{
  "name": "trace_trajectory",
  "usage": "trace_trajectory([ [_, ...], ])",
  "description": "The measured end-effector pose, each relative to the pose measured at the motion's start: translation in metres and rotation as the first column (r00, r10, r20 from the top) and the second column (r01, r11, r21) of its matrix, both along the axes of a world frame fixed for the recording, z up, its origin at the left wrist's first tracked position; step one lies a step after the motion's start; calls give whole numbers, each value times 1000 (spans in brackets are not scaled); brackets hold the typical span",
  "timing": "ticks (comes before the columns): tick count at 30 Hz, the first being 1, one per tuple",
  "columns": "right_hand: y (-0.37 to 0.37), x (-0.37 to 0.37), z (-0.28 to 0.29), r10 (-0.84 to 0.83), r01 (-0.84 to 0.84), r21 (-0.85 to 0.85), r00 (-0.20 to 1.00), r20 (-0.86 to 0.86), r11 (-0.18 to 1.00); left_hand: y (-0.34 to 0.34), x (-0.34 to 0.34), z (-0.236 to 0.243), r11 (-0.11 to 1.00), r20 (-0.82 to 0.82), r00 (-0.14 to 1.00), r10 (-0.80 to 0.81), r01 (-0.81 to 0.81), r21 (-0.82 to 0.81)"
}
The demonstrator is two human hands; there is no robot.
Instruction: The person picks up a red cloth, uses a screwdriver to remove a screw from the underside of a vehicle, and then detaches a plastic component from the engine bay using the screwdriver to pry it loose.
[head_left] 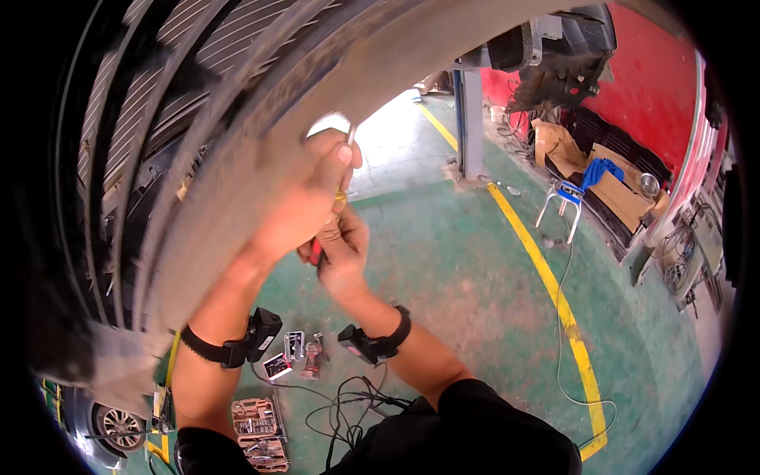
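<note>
Both my hands are raised to the edge of a dusty curved car panel (194, 229). Closed fingers of my left hand (321, 178) surround the thin metal shaft of a screwdriver (351, 133), with the thumb pressed near it. Just below, my right hand (344, 245) is wrapped round the handle, where yellow and red parts show between the fingers. The shaft points upward; whether its tip touches anything I cannot tell. My left hand is partly smeared by motion. Dark grille slats (166, 63) lie beyond the panel to the left.
On the floor below are an open tool case (257, 427), a red-grey power tool (312, 360), small boxes (294, 345) and tangled black cables (348, 412). To the right stand a blue-topped stool (567, 192), a cardboard-covered bench (617, 186) and a post (469, 127). A car wheel (120, 423) shows lower left.
</note>
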State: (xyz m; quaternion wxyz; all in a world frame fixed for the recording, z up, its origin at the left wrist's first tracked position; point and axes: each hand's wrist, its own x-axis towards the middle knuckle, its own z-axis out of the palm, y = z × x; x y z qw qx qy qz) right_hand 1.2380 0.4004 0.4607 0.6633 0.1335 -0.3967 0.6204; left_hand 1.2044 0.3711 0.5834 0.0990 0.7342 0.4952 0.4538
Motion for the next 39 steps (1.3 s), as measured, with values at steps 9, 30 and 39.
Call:
trace_trajectory([
  [9,-1,33,-5,62,-55,-49,985,162,997,0,2,3,999,-55,998,-18,20,34],
  [30,-21,24,-1,-105,130,-162,983,153,978,-44,26,-38,766,733,284,-618,428,480],
  [39,-19,28,-5,-53,86,-158,977,205,984,-34,41,-37,570,598,32,-801,348,744],
])
